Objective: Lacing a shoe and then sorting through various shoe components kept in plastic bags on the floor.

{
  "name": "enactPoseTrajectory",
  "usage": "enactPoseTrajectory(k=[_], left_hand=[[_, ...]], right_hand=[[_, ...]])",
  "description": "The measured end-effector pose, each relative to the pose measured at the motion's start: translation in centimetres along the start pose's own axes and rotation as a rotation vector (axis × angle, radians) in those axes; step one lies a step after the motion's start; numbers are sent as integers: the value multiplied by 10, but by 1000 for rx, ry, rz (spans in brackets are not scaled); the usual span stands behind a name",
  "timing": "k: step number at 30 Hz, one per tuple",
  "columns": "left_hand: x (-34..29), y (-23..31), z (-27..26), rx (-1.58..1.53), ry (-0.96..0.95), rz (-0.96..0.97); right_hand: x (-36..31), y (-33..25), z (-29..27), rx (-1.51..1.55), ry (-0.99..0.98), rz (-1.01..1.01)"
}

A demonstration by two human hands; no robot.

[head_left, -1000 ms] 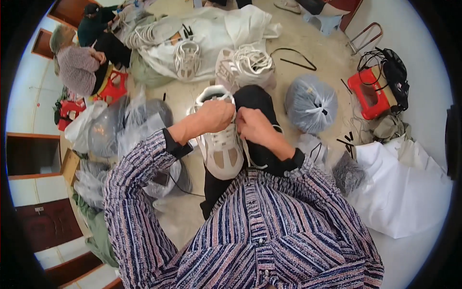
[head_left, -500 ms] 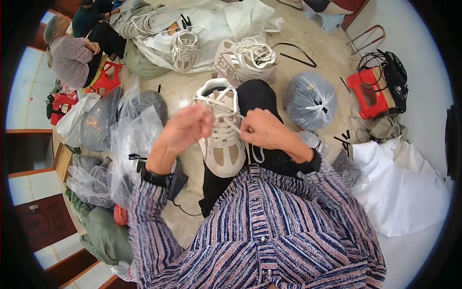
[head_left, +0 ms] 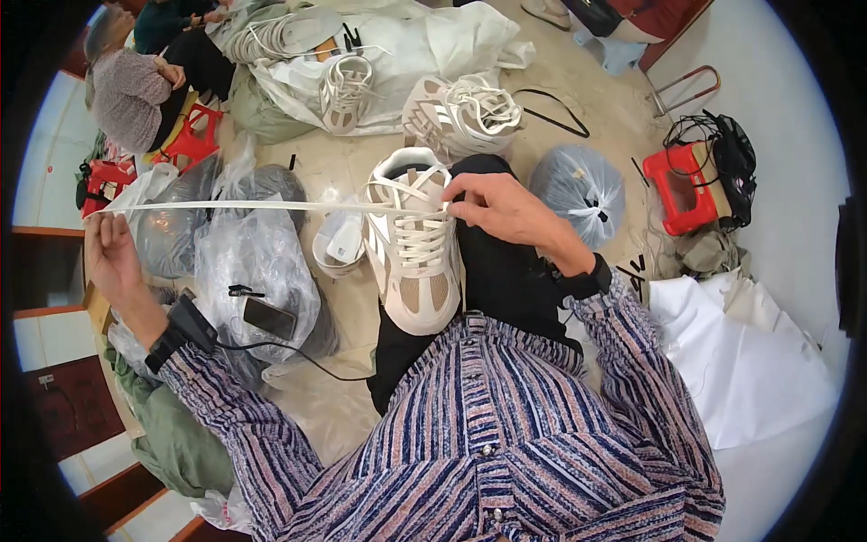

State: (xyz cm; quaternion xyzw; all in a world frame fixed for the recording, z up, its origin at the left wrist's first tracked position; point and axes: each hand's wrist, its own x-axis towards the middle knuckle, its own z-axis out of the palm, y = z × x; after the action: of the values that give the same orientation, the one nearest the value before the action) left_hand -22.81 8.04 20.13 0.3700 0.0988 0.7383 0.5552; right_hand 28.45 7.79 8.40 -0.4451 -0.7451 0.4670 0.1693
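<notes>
A beige and white sneaker (head_left: 417, 271) rests on my black-trousered lap, toe toward me, its laces threaded part of the way up. Far to the left, my left hand (head_left: 116, 257) is closed in a pinch on the end of a flat white shoelace (head_left: 262, 207). That lace runs taut across to the sneaker's upper eyelets. At the eyelet edge on the sneaker's right side, my right hand (head_left: 508, 212) pinches with thumb and forefinger; the exact spot between its fingertips is partly hidden.
Beyond my knees sit more sneakers (head_left: 465, 116) and a bundle of laces (head_left: 271, 38) on white sheeting. Bagged goods (head_left: 578, 194) lie right, plastic bags (head_left: 248, 253) left. A red stool (head_left: 679, 190) stands by the wall. A phone-like device (head_left: 269, 316) lies left; two people sit far left.
My left hand has swung far out to the left, drawing the shoelace straight. My right hand has shifted slightly up and right, to the eyelet edge.
</notes>
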Motion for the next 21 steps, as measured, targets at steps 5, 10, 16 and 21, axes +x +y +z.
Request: enactPoseTrajectory(k=[5,10,16,21], left_hand=[[-2,-53,96,343,632,188],[-13,-36,26,68,15,-296],[-54,-167,63,879,259,-612],[-98,-228,91,1029,-80,-740]], right_hand=[[27,-7,43,5,106,-165],[52,-34,103,-182,137,-257],[45,-39,139,-178,119,-387],[8,-55,150,-324,-122,-467]])
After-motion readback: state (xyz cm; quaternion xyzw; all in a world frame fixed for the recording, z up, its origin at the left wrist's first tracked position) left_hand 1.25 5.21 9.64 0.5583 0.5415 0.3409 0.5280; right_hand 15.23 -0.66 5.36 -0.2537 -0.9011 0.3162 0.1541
